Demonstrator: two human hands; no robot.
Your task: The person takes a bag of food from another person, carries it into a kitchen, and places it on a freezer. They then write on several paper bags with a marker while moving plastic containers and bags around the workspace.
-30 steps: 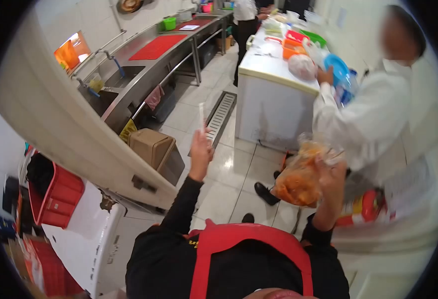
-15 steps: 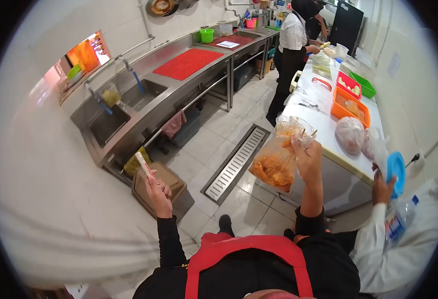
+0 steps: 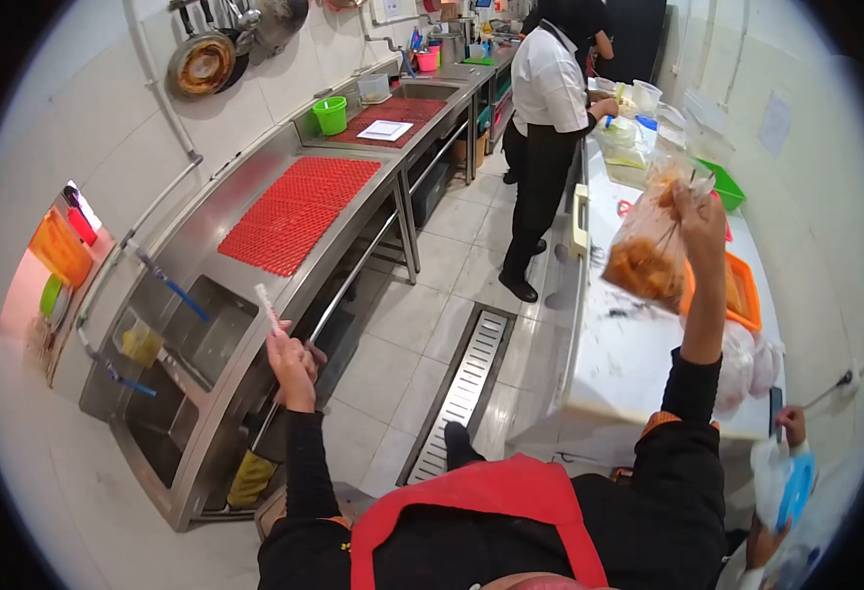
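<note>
Right hand (image 3: 704,228) clutches the plastic bag (image 3: 642,267) up top, its bulge slung lower left; left hand (image 3: 296,379) grips an upward-pointing white stick (image 3: 267,304).

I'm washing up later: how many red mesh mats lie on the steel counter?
2. One bright red mesh mat lies beside the near steel sinks; one darker red mesh mat lies beyond it, beside the green plastic bucket.

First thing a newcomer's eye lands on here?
Probably the bag of orange food, held up by the right hand over the white counter. Next, the bright red mat beside the sinks on the left, then the blackened pan hanging on the wall above.
</note>
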